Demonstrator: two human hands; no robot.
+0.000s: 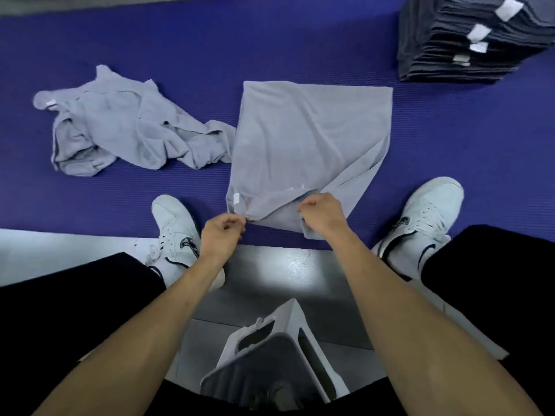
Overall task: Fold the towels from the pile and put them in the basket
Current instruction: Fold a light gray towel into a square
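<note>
Both my hands are down at the near edge of the grey towel (309, 139), which lies spread on the purple mat (180, 46) in the centre of the frame. My left grip (222, 234) is curled w/ thumb and fingertips pinched right at the towel's near-left corner; the cloth is bunched there, so it looks held. My right grip (322, 216) is a closed fist on the near edge, w/ a flap of towel hanging out below the knuckles. The right side of the towel is folded over on a diagonal, the far edge flat.

A small white tag (236, 199) sits on the towel's near-left corner, just above my left grip; no writing I can read on it.

The pile of unfolded towels (120, 127) lies crumpled at centre-left, its right end touching the spread towel's left edge. It has a white tag too, at its far-left corner, too small to read.

Upper right of the frame: a stack of dark grey folded towels (468, 40) w/ white tags sticking out, blank as far as I can tell.

My white sneakers, left shoe (175, 223) and right shoe (420, 217), show a dark swoosh mark on the sides. Bottom centre, between my legs, is a grey plastic stool (270, 364). No basket I can make out for sure.
</note>
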